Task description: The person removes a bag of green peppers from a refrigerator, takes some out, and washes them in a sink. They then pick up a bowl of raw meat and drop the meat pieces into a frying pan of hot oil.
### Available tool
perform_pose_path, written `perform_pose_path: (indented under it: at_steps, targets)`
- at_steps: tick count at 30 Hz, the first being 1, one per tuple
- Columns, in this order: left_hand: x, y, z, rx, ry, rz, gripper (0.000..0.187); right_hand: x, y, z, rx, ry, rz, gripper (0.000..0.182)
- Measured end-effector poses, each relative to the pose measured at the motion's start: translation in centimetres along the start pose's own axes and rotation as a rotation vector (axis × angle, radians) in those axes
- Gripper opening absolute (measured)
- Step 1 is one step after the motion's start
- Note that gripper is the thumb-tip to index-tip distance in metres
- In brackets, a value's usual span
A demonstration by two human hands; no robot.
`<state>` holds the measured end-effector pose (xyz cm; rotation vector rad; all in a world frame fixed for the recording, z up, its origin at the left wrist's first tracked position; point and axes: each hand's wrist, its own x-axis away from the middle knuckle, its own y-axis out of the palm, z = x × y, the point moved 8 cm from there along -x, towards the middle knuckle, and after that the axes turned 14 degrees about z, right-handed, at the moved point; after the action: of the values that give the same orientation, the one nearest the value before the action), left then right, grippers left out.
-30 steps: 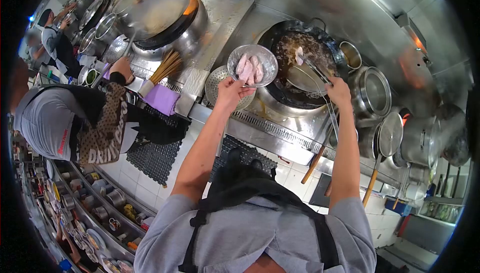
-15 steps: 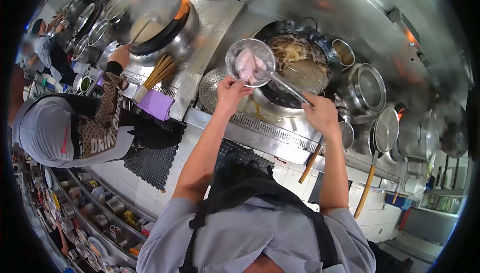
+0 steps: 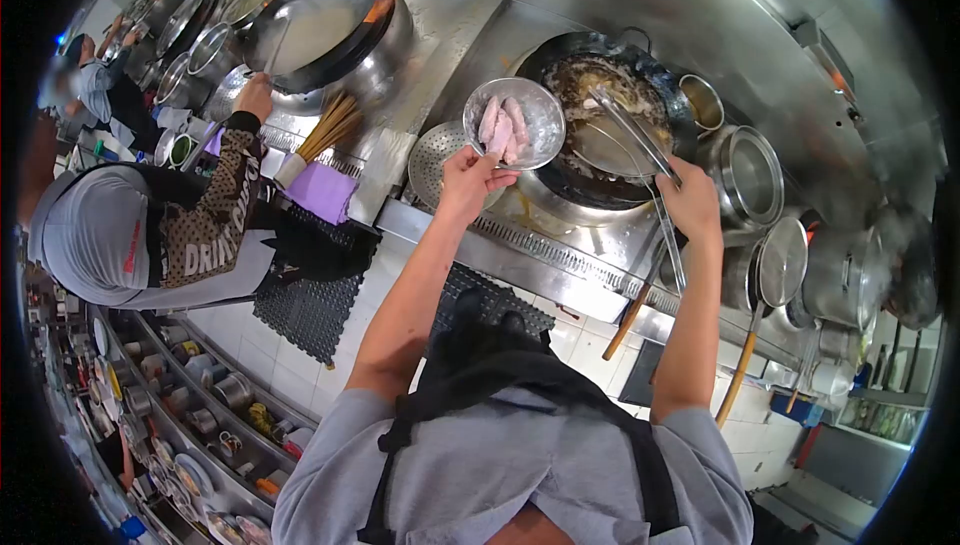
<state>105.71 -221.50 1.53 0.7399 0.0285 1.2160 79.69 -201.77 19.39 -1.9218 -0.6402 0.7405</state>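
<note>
A wok (image 3: 650, 65) holds frothing liquid (image 3: 622, 87); at its left side the left hand (image 3: 473, 183) pinches the edge of a metal bowl (image 3: 544, 125), apparently keeping the mouth clear, while over the wok extend tongs (image 3: 638, 134), clamped in the right hand (image 3: 692, 200), presumably for distance from heat, with pale meat pieces (image 3: 518, 123) in the bowl.

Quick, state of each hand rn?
Left hand: closed on the near rim of the metal bowl.
Right hand: closed around the metal tongs.
</note>
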Motion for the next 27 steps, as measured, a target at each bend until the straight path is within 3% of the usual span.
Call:
perform_pose_path:
  at_steps: [2,8,11,14,17,20,22,24,27]
  targets:
    - [0.2,0.1,0.2,-0.045,0.014,-0.01,0.019,2.1,-1.7,-2.1,-0.027,0.002,-0.044,0.043]
    - [1.3,2.0,1.2,-0.068,0.012,-0.075,0.021,4.1,2.9,-5.6,-0.043,-0.163,-0.097,0.041]
    - [0.6,1.3,0.9,-0.014,-0.015,0.002,0.01,4.4,0.1,-5.1,-0.11,-0.026,-0.095,0.038]
    - [-0.1,-0.5,-0.1,0.014,-0.04,0.051,0.013,2.2,0.3,-1.5,-0.216,0.023,-0.025,0.038]
    - [0.1,-1.0,-0.1,0.041,-0.048,0.055,0.015,-1.6,5.9,2.5,-0.035,-0.075,0.027,0.042]
    - [0.5,-1.1,-0.1,0.041,-0.053,0.04,0.014,-3.4,10.6,3.9,0.028,0.016,-0.026,0.043]
    - [1.1,-1.4,-0.2,0.028,-0.06,0.025,0.009,-2.8,7.9,2.6,0.09,0.064,0.0,0.042]
    - [1.9,-1.7,-0.1,0.019,-0.066,0.013,0.021,-2.8,4.5,1.1,0.138,-0.01,0.092,0.033]
    - [1.7,-2.4,-0.5,-0.018,-0.073,0.015,0.023,-5.3,5.6,1.2,0.461,-0.114,-0.085,0.026]
